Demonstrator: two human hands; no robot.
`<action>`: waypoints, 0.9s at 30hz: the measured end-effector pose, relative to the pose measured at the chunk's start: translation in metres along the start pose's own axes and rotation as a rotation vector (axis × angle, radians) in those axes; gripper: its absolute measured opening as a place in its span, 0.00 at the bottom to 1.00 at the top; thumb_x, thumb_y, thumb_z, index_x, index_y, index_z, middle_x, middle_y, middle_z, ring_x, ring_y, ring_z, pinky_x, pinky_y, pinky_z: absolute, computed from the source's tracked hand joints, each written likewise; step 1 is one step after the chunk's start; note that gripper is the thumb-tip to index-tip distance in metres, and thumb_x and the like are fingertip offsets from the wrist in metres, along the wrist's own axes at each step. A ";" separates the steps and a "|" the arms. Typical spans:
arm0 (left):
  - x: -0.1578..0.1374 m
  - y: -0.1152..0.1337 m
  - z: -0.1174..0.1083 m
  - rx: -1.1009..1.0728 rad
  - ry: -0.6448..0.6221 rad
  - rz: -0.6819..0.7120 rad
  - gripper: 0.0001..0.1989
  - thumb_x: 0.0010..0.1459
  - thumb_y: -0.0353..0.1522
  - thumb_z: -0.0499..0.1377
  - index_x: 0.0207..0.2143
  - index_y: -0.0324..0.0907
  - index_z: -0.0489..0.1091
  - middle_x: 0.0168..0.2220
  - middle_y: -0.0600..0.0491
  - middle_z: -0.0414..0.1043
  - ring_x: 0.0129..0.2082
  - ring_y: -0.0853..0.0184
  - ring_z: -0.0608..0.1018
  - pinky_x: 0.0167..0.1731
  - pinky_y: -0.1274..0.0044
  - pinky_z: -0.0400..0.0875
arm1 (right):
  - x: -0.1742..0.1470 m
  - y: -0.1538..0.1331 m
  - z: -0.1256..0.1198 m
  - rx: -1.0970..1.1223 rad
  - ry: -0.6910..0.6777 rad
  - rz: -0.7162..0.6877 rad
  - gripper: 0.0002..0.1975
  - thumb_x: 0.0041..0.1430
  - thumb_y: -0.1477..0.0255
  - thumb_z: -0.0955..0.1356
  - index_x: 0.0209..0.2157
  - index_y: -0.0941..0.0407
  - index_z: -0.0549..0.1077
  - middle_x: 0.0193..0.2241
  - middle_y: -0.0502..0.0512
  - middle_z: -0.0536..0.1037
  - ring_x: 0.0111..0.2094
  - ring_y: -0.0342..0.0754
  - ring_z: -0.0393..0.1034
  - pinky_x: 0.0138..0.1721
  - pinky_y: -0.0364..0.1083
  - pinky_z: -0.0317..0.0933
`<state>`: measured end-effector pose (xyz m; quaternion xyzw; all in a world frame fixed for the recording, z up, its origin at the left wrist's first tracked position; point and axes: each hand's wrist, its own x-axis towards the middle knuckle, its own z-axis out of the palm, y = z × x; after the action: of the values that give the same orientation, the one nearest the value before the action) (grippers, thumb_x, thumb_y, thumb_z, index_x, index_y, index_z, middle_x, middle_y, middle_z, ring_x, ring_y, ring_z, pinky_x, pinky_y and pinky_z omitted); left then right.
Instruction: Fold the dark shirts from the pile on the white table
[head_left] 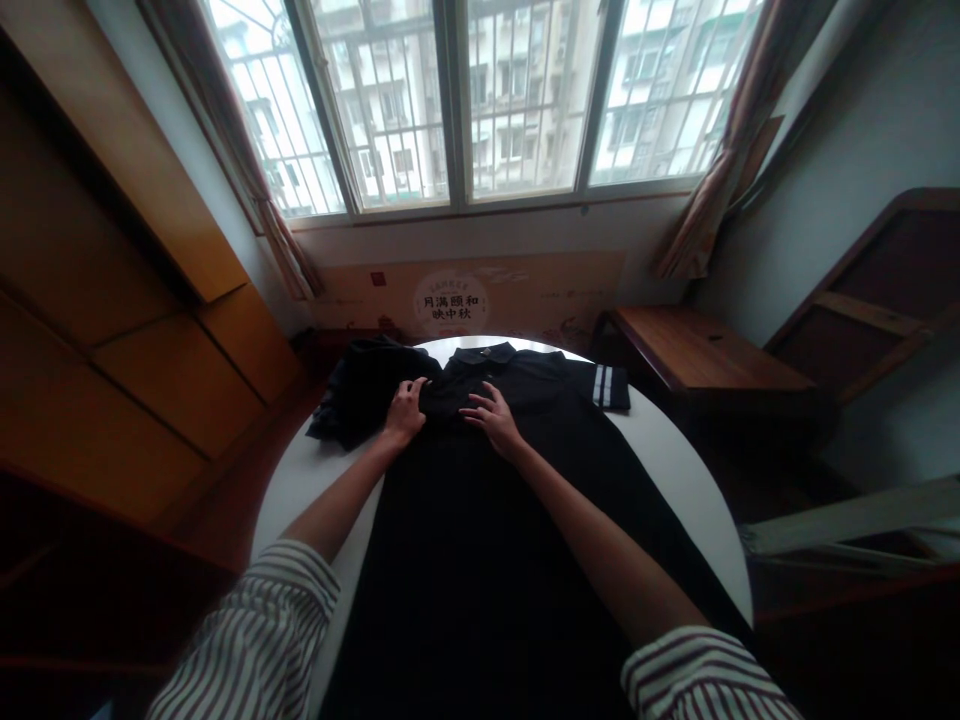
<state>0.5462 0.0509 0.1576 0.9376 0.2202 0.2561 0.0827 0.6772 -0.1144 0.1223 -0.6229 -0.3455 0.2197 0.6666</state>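
Note:
A long black polo dress (480, 560) with a collar lies spread over a round white table (686, 475), its collar at the far edge. Two white stripes band its right sleeve (611, 387). My left hand (406, 410) is at the left shoulder area, fingers bent and closed on the cloth. Resting on the upper chest just below the collar, my right hand (493, 416) has its fingers spread and holds nothing. Beside my left hand is a bunched dark cloth heap (364, 390); where it meets the dress is hard to make out.
Beyond the table are a barred window (517, 100) and a printed banner (525, 285) on the wall. A low wooden table (697, 350) stands at the right, with a wooden-framed panel (870, 300) near it. Yellow-brown cabinets (150, 390) line the left.

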 end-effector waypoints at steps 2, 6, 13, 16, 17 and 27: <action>0.000 0.002 -0.005 0.033 -0.092 0.179 0.41 0.41 0.15 0.57 0.59 0.45 0.66 0.61 0.41 0.61 0.59 0.51 0.67 0.57 0.62 0.66 | -0.004 -0.004 0.005 -0.137 -0.011 -0.043 0.34 0.55 0.80 0.57 0.64 0.52 0.53 0.54 0.63 0.71 0.44 0.50 0.76 0.48 0.55 0.69; 0.010 0.012 -0.006 -0.268 -0.182 0.190 0.26 0.41 0.17 0.60 0.42 0.48 0.76 0.52 0.50 0.73 0.57 0.57 0.71 0.58 0.66 0.64 | -0.016 -0.014 0.014 -0.445 -0.046 -0.156 0.28 0.54 0.82 0.59 0.57 0.60 0.66 0.55 0.67 0.70 0.55 0.54 0.66 0.59 0.56 0.58; 0.052 0.001 -0.006 -0.528 0.272 -0.523 0.14 0.64 0.27 0.45 0.38 0.35 0.71 0.31 0.46 0.74 0.40 0.59 0.78 0.42 0.69 0.72 | -0.037 -0.023 0.019 -0.885 -0.141 -0.185 0.25 0.64 0.67 0.63 0.61 0.59 0.64 0.65 0.67 0.61 0.67 0.64 0.46 0.65 0.68 0.32; 0.055 -0.007 -0.011 -0.613 0.358 -0.641 0.13 0.66 0.29 0.45 0.40 0.32 0.68 0.32 0.47 0.74 0.38 0.64 0.77 0.40 0.73 0.72 | -0.038 -0.027 0.016 -0.994 -0.194 -0.161 0.24 0.66 0.63 0.62 0.61 0.56 0.66 0.64 0.65 0.63 0.66 0.65 0.49 0.63 0.70 0.37; 0.053 -0.008 -0.011 -0.644 0.380 -0.660 0.13 0.67 0.29 0.46 0.40 0.32 0.67 0.33 0.47 0.74 0.39 0.65 0.76 0.41 0.74 0.72 | -0.035 -0.029 0.015 -1.022 -0.207 -0.154 0.23 0.67 0.62 0.62 0.60 0.55 0.67 0.63 0.65 0.64 0.65 0.65 0.51 0.62 0.71 0.39; 0.037 -0.018 -0.008 -0.885 0.429 -0.625 0.12 0.60 0.33 0.55 0.41 0.33 0.72 0.37 0.48 0.77 0.38 0.65 0.78 0.41 0.74 0.73 | 0.080 -0.042 0.015 -1.119 -0.362 -0.079 0.16 0.66 0.65 0.67 0.52 0.56 0.71 0.53 0.59 0.72 0.49 0.52 0.70 0.49 0.55 0.68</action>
<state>0.5644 0.0845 0.1759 0.6317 0.3702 0.4712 0.4918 0.7140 -0.0518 0.1781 -0.8192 -0.5402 0.0816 0.1747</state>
